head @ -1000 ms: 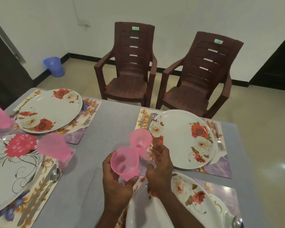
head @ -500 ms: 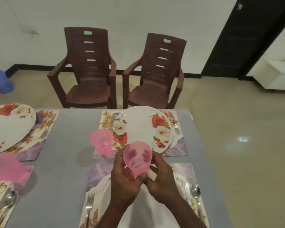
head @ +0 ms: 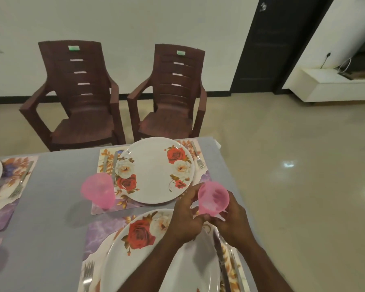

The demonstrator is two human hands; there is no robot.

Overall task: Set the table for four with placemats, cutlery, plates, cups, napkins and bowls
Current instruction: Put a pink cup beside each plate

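Head view: both forearms reach forward over the near white rose-patterned plate (head: pixel 139 249). The left hand (head: pixel 185 218) and right hand (head: pixel 233 220) together clasp a translucent pink plastic cup (head: pixel 213 200), tilted with its mouth toward the camera, fingers curled around its base. Beyond, a second pink cup (head: pixel 98 190) stands beside the far floral plate (head: pixel 154 169) on its placemat (head: pixel 108 157).

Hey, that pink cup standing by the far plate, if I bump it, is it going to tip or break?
The pink cup looks like thin translucent plastic, so it is probably light and unlikely to shatter. It appears to stand on its narrower end at the far placemat's edge, so a nudge may well tip it. Being round and tapered, it would probably roll in a curve across the table.
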